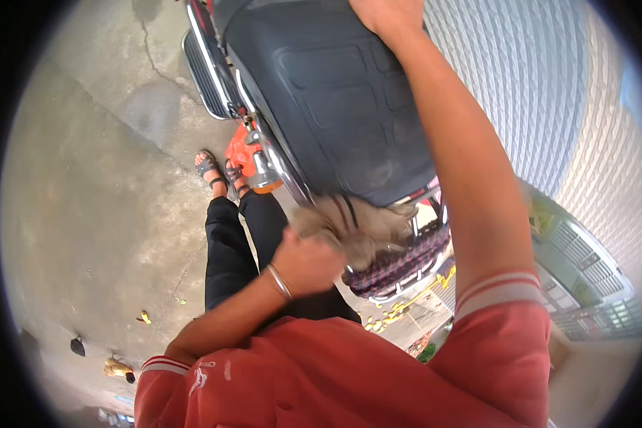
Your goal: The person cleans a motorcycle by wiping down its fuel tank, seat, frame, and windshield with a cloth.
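My left hand (313,262), with a metal bangle at its wrist, grips a beige cloth (374,227) with dark stripes. Hand and cloth are blurred by motion. The cloth lies against the rear end of a motorcycle's black padded seat (348,117). Up at the top edge of the picture, my right hand (393,16) rests on the seat's far side, its fingers partly cut off by the frame. Under the cloth runs the rear carrier (401,291), with purple-and-dark woven material wrapped on it. A chrome rail (283,160) follows the seat's near side.
An orange turn signal (267,184) juts out near my legs, beside a red plastic bag (241,150). Ahead is a chrome-edged side step (208,80). A ribbed wall (503,80) stands close on the right. Concrete floor (101,214) spreads left, with small yellow scraps (145,318).
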A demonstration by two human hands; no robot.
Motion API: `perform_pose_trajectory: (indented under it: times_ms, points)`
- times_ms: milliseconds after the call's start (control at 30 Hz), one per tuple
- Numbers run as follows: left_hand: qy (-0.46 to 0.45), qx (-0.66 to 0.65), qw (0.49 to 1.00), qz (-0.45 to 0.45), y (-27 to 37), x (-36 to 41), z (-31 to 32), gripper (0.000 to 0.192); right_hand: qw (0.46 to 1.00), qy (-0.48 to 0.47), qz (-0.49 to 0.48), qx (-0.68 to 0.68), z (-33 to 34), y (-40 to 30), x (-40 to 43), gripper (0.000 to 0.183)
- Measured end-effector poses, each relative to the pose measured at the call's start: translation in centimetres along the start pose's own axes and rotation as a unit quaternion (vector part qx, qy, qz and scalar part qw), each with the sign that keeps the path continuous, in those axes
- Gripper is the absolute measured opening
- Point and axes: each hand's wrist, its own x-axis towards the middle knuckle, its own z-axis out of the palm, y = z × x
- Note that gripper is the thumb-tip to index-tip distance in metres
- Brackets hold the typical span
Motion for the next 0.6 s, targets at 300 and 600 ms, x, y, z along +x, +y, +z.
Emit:
perform_pose_trajectory:
  times_ms: [300,600]
  points:
    - [0.198,-0.004,0.980,0.001,2.3,0.9,-2.9,0.024,1.000,-0.007,0.025,-0.001,-0.1,-0.3,-0.2,0.040]
    - [0.244,-0.462,0.823,-0.222,5.3,-2.6,-3.9,0.030,0.942,-0.213,-0.059,0.253,-13.1,-9.6,-15.6,0.033]
